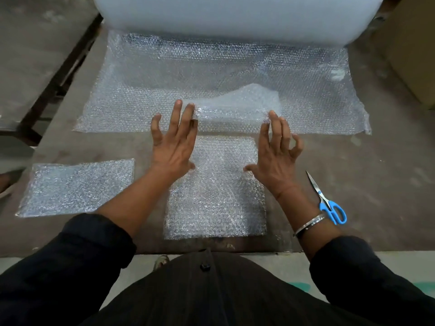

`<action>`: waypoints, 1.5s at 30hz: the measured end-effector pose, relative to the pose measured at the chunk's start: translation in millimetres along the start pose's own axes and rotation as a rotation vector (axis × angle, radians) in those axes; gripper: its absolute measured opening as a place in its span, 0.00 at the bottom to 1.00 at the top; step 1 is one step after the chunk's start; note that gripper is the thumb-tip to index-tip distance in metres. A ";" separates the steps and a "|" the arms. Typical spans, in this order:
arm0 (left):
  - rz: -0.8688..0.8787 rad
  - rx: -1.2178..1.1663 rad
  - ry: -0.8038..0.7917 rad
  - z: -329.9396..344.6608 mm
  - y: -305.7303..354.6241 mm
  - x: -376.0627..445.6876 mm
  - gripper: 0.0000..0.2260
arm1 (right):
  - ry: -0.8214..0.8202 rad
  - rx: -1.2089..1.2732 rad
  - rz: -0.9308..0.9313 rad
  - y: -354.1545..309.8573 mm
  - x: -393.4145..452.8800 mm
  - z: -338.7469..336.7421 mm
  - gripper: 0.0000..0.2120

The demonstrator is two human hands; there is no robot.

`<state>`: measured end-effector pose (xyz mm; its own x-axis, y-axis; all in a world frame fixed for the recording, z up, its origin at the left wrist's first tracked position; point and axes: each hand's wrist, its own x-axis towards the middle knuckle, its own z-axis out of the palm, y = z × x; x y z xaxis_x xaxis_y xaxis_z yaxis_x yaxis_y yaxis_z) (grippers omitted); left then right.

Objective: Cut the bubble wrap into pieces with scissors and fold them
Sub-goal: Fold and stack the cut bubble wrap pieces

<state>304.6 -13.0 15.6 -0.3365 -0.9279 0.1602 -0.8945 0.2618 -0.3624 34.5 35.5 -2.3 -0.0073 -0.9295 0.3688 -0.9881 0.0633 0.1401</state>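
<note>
Bubble wrap piece (219, 184) lies at lower centre of the frame, long axis running away from the person, far edge lifted between left hand (174, 142) and right hand (275, 151), both spread-fingered, equally near.

The bubble wrap roll (237, 12) is cut off by the top edge; only its lower curve shows. Right of the roll, a cardboard box (414, 43) runs out of frame, extent unknown. Nearer than the roll, the far end of the cut piece (216, 184) is lifted and blurred; whether the left hand (174, 147) and right hand (275, 156) pinch that flap or merely touch it cannot be told, as the fingertips merge with the film. The right forearm covers part of the scissors (329, 203) handle. Left of the roll, a dark frame (58, 74) is blurred and cropped. The bench (353, 172) front edge is partly hidden by the person's torso.
</note>
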 end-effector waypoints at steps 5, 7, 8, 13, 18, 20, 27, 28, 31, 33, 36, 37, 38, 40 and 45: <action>0.107 -0.255 0.475 3.8 -45.3 2.7 0.14 | 0.353 0.057 -0.061 -5.5 9.9 -23.1 0.23; 0.132 -0.312 0.582 7.1 -73.9 2.8 0.06 | 0.486 0.134 -0.124 -15.9 18.4 -35.0 0.10; 0.134 -0.357 0.580 6.1 -88.5 0.9 0.06 | 0.524 0.185 -0.165 -22.7 23.9 -40.2 0.08; 0.009 -0.491 0.411 -14.5 -161.4 -34.3 0.07 | 0.389 0.470 -0.295 -83.9 46.5 -63.9 0.12; -0.121 -0.502 0.319 -17.3 -227.5 -80.0 0.15 | 0.182 0.555 -0.326 -164.5 57.3 -73.7 0.24; -0.061 -0.453 0.418 -8.9 -252.5 -94.6 0.22 | 0.289 0.495 -0.398 -191.4 61.7 -70.7 0.33; 0.033 -0.339 0.649 53.5 -311.6 -156.1 0.19 | 0.524 0.483 -0.560 -258.6 31.9 -53.2 0.19; 0.041 -0.349 0.618 64.2 -312.5 -167.9 0.19 | 0.473 0.485 -0.571 -264.9 20.7 -46.1 0.18; 0.058 -0.402 0.461 99.3 -307.7 -200.4 0.19 | 0.194 0.451 -0.591 -282.1 -13.5 -22.4 0.24; 0.012 -0.457 0.248 122.1 -303.8 -217.4 0.23 | -0.039 0.441 -0.598 -292.0 -30.4 -11.3 0.27; -0.064 -0.597 -0.143 137.4 -301.9 -230.3 0.31 | -0.304 0.478 -0.596 -298.6 -45.8 -8.7 0.32; -0.093 -0.638 -0.193 135.3 -302.7 -232.1 0.32 | -0.343 0.485 -0.600 -297.6 -49.7 -9.4 0.33; -0.118 -0.660 -0.208 132.3 -304.1 -233.9 0.33 | -0.355 0.488 -0.601 -295.7 -52.4 -10.7 0.34; -0.093 -0.636 -0.170 124.6 -304.5 -236.6 0.35 | -0.324 0.516 -0.591 -292.8 -55.1 -13.9 0.34; -0.043 -0.540 -0.051 114.0 -274.1 -218.8 0.33 | -0.304 0.540 -0.573 -318.3 -55.2 -22.2 0.33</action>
<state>657.0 88.0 -24.8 -0.2940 -0.9489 0.1148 -0.9356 0.3103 0.1684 352.9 74.7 -46.8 0.5527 -0.8273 0.1005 -0.7889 -0.5583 -0.2569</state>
